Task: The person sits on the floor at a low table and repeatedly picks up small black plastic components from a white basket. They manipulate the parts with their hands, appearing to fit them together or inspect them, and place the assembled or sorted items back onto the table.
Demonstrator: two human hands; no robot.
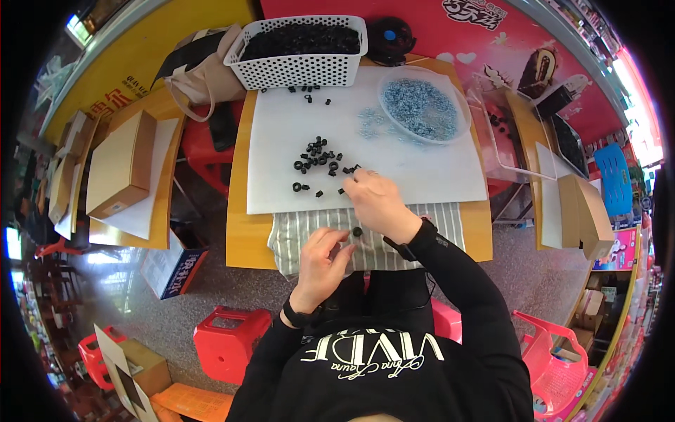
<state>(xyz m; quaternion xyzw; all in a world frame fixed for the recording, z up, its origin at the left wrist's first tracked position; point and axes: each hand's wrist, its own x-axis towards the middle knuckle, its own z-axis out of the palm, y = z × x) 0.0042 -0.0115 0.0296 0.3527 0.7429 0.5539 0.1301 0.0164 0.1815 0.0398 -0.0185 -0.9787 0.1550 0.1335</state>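
My left hand point(322, 261) is low over the striped cloth point(436, 235) at the table's near edge. Its fingertips close on a small round black part point(357, 231). Farther forward, my right hand point(376, 200) reaches over the white board point(422, 179), fingers bent together and pointing down. Small black parts point(349, 170) lie right at its fingertips, and one seems pinched there, partly hidden by the fingers. To the left of this hand is a loose pile of black ring-shaped parts point(318, 156), with several strays around it.
A white perforated basket point(295, 72) full of black parts stands at the back left. A round clear tray point(460, 126) of small bluish clear pieces sits at the back right, some spilled beside it. Cardboard boxes point(123, 165) and red stools point(228, 344) stand around the table.
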